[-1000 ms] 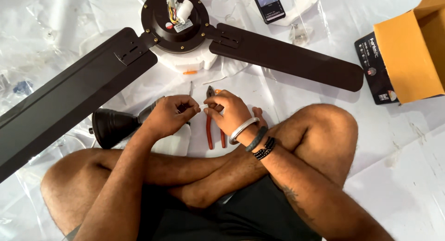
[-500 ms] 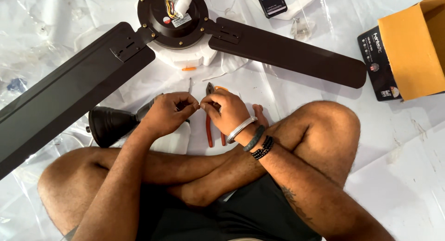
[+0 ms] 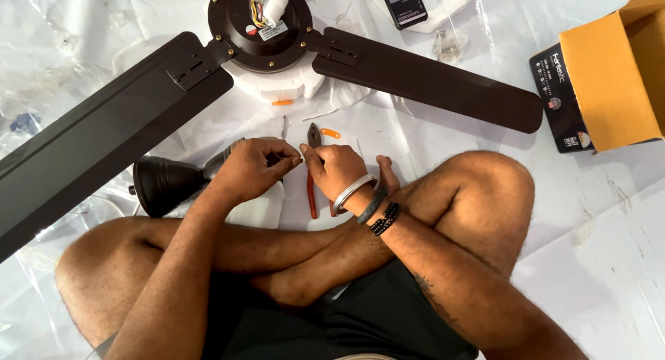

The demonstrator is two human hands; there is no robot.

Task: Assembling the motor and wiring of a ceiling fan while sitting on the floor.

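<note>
Left hand (image 3: 253,169) and right hand (image 3: 337,169) meet fingertip to fingertip in front of the crossed legs. Both are pinched on 1 small white piece (image 3: 301,155) held between them; too small to tell what it is. Left fingers curled tight, thumb on top. Right thumb and forefinger close on the same piece from the other side.

Right wrist carries 3 bands: 1 silver bangle (image 3: 352,192), 1 dark band, 1 black bead string.

Under the right hand, on the floor, lie pliers (image 3: 313,187) with red grips, jaws pointing away from the person. Just beyond the jaws, a small orange tab (image 3: 331,133). Beside it a thin metal rod (image 3: 283,128), possibly a screwdriver shaft; cannot tell.

Left of the left hand, a dark cup-shaped cover (image 3: 161,185) lies on its side, near the left knee.

Farther out, a ceiling fan: motor hub (image 3: 258,26) face up on a white foam block (image 3: 280,86), coloured wires and a white connector showing at its centre. 2 dark brown blades in view, 1 long blade (image 3: 104,135) running to the left edge, 1 blade (image 3: 429,79) to the right.

A phone (image 3: 402,3) lies at the top edge. A yellow carton (image 3: 613,76) sits at the right, a black box (image 3: 562,100) touching its side. Clear plastic sheet (image 3: 609,263) covers the floor.
</note>
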